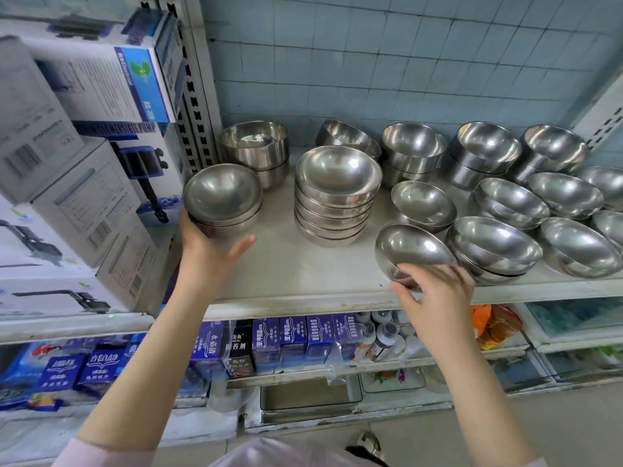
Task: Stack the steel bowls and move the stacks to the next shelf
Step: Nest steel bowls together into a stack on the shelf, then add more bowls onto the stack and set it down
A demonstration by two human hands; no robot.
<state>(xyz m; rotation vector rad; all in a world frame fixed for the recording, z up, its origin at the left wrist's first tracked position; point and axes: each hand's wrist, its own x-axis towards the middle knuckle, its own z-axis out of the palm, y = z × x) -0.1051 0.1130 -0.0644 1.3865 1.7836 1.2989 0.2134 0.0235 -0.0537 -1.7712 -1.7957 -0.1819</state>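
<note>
Stacking step: my left grip (209,256) curls round short stack (222,200) left of tall stack (337,197); right grip (435,294) pinches loose bowl (409,249); likely next, nest it squarely.

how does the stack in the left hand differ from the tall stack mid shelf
The held stack is short, about three bowls; the tall stack has roughly seven. The left hand grips the held stack from below at the left edge of the shelf; the tall stack stands free, untouched, nearer the middle. Both are shiny steel bowls nested mouth up.
</note>
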